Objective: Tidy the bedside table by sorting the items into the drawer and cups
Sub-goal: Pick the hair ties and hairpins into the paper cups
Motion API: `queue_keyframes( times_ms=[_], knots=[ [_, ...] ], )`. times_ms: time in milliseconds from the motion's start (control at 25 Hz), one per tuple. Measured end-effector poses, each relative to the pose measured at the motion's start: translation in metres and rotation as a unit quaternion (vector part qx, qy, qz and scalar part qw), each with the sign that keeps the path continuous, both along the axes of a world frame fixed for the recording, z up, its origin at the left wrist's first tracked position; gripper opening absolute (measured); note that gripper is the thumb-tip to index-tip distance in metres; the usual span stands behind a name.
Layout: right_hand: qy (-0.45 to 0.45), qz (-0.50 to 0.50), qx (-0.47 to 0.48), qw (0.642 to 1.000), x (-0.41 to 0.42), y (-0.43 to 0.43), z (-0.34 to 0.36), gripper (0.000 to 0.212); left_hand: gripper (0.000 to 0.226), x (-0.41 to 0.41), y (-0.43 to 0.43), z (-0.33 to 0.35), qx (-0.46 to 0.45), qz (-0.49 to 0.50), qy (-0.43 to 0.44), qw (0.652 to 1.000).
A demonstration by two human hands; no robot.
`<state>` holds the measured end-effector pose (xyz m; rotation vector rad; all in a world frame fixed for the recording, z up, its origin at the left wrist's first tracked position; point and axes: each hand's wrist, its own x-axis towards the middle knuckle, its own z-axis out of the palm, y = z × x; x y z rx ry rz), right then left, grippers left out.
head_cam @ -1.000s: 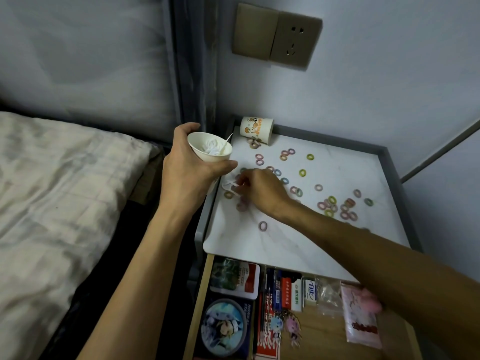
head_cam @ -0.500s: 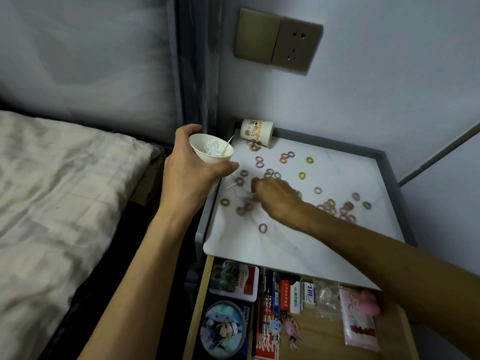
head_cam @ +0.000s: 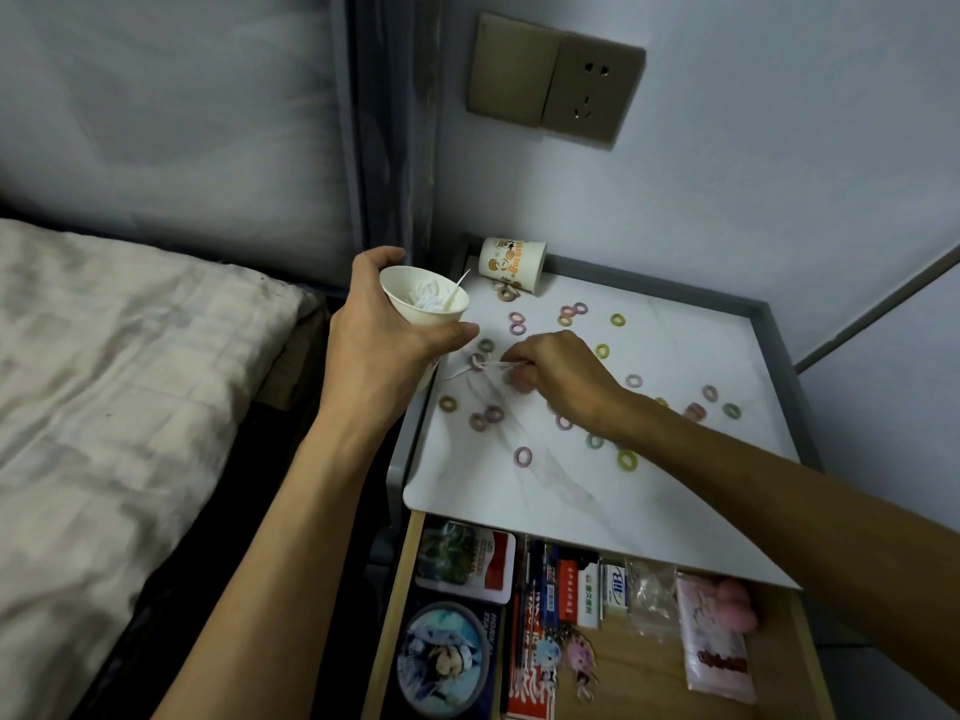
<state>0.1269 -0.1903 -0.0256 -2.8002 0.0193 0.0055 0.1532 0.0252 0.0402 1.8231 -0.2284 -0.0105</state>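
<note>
White cup [head_cam: 423,310] gripped by left hand [head_cam: 375,356]; right hand [head_cam: 563,379] pinches stick [head_cam: 464,370].

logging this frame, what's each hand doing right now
Left hand: holding the white paper cup.
Right hand: pinching a thin white stick.

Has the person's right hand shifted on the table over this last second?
Yes, a little. Against the tipped printed cup, which stays put, the right hand has slid rightward, away from the table's left edge, pinching a thin white stick.
</note>
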Motion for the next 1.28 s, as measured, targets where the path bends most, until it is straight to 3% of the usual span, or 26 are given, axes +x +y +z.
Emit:
queue_keyframes(
  times_ms=[120, 480, 640, 760, 840, 880, 1000, 1080, 1160, 1200, 1280],
  knots=[
    [-0.029, 0.081, -0.099, 0.991, 0.021, 0.013, 0.008, 0.017, 0.084, 0.001, 0.002, -0.002, -0.004, 0.007, -0.001, 1.000],
    [-0.057, 0.202, -0.143, 0.967, 0.044, 0.021, -0.009, 0.013, 0.086, 0.006, 0.006, -0.004, -0.011, 0.008, -0.005, 1.000],
    [-0.014, 0.162, -0.111, 0.980, 0.050, 0.029, -0.002, 0.012, 0.084, 0.003, 0.004, -0.003, -0.006, 0.010, -0.008, 1.000],
    [0.034, 0.146, -0.159, 0.976, 0.047, 0.030, -0.004, 0.011, 0.084, 0.001, 0.004, -0.002, -0.002, 0.011, -0.008, 1.000],
    [-0.093, 0.228, -0.218, 0.944, 0.043, 0.022, -0.015, 0.004, 0.084, 0.000, 0.005, -0.001, 0.000, 0.008, -0.006, 1.000],
    [-0.132, 0.263, -0.251, 0.922, 0.040, 0.017, -0.019, 0.011, 0.084, 0.000, 0.005, 0.000, 0.002, 0.005, -0.005, 1.000],
    [-0.136, 0.268, -0.297, 0.906, 0.034, 0.007, -0.023, 0.022, 0.085, -0.001, 0.005, 0.000, 0.012, -0.002, -0.004, 1.000],
    [-0.080, 0.204, -0.244, 0.945, 0.030, 0.005, -0.018, 0.015, 0.085, -0.002, 0.006, 0.000, 0.012, -0.004, -0.005, 1.000],
    [-0.026, 0.073, -0.136, 0.988, 0.026, -0.001, -0.008, 0.005, 0.084, -0.001, 0.006, 0.000, 0.012, -0.007, -0.005, 1.000],
    [0.010, 0.005, -0.048, 0.999, 0.023, -0.004, -0.002, 0.004, 0.084, -0.001, 0.007, -0.001, 0.014, -0.009, -0.005, 1.000],
    [0.021, -0.102, 0.138, 0.985, 0.018, -0.009, 0.014, 0.007, 0.083, -0.001, 0.007, -0.002, 0.017, -0.014, -0.006, 1.000]
  ],
)
